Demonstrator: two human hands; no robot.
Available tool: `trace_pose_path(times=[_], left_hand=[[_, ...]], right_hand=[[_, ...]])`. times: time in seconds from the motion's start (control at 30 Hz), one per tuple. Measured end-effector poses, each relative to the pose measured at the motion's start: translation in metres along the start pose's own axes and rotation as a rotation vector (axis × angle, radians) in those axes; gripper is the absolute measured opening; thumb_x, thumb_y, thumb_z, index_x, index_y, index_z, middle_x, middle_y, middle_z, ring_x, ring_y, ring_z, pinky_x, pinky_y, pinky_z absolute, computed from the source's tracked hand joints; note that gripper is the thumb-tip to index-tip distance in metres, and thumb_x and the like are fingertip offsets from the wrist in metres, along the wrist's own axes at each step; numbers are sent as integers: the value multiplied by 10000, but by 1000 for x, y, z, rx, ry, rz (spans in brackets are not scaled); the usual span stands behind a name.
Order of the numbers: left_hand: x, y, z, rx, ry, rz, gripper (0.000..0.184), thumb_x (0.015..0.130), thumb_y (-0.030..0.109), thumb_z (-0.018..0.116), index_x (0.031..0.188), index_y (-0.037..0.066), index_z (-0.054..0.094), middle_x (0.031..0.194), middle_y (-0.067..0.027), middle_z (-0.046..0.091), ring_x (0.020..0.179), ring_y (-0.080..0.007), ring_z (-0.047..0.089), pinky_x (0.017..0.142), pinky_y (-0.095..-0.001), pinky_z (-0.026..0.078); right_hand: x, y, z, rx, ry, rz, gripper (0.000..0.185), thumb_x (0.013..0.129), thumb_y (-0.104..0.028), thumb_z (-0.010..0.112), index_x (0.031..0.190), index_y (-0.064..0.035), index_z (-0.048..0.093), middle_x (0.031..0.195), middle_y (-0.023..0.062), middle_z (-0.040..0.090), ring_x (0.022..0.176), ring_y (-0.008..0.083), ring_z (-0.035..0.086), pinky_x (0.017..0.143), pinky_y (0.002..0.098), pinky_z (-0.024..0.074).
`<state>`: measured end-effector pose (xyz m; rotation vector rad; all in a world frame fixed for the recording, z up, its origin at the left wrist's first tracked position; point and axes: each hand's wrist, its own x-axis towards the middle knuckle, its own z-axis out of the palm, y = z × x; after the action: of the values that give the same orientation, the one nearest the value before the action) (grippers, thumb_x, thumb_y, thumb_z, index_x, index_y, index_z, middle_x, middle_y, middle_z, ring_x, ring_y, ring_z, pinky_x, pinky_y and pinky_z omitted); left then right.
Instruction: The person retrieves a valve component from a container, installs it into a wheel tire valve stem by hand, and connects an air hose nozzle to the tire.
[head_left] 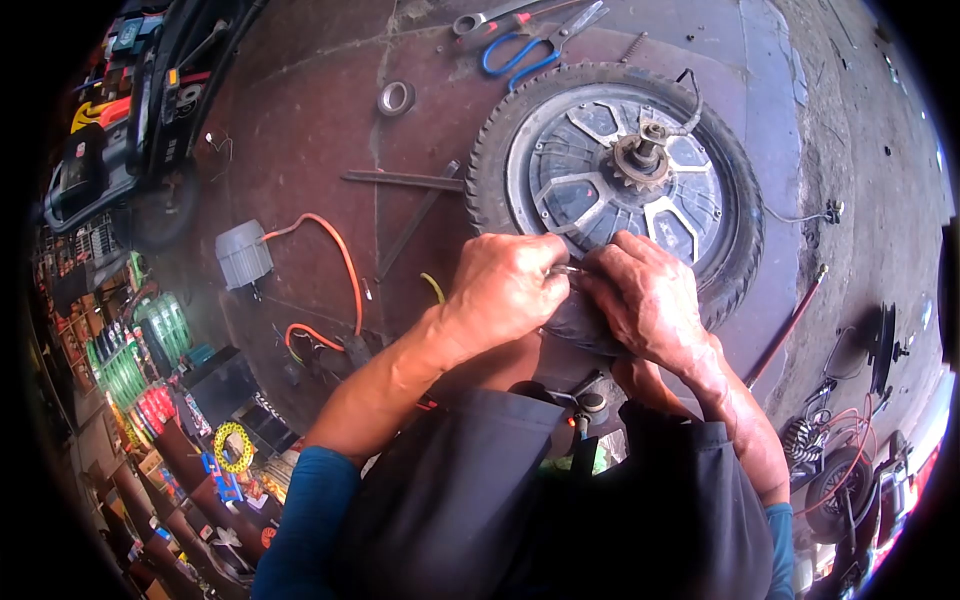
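Observation:
My left hand (512, 285) and my right hand (645, 292) meet at the near edge of a wheel with a knobby black tire (484, 165). Between my fingertips is a small metallic piece (565, 269), mostly hidden by the fingers. Both hands are closed, the left in a pinch around one end of the piece and the right around the other. The wheel lies flat, its hub motor cover (570, 200) facing up, with a sprocket and axle (645, 160) at the centre. A cable comes off the axle.
Blue-handled scissors (540, 50) and a tape roll (396, 98) lie beyond the wheel. Left are crossed metal bars (405, 180), a grey finned box (243, 254) with an orange cable (350, 270), and stocked shelves. A red rod (790, 325) and another wheel (840, 490) are at right.

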<state>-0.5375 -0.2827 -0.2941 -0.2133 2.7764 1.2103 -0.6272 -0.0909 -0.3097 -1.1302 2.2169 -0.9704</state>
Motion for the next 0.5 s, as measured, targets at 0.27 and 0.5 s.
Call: trace_pose_path(times=[0.27,0.5], left_hand=[[-52,-98,-42,-213,285,-614,159,858,118,665,918,-22,710,701,-16,620,685,-67,527,615,-289,448],[-79,-197,19,-34,275,-788,241,841,192,626,987,42,745,855,-184,719,782,-299,693,739,-423,518]], right_hand=[[-1,0,-1,19,-9,5,147,817,-103,707,963,-90,696,812,103,557,779,333,613,665,432,493],[1,-7,-2,46,36,5,239,834,-71,719,1070,-60,682,835,126,577,764,353,618,690,427,512]])
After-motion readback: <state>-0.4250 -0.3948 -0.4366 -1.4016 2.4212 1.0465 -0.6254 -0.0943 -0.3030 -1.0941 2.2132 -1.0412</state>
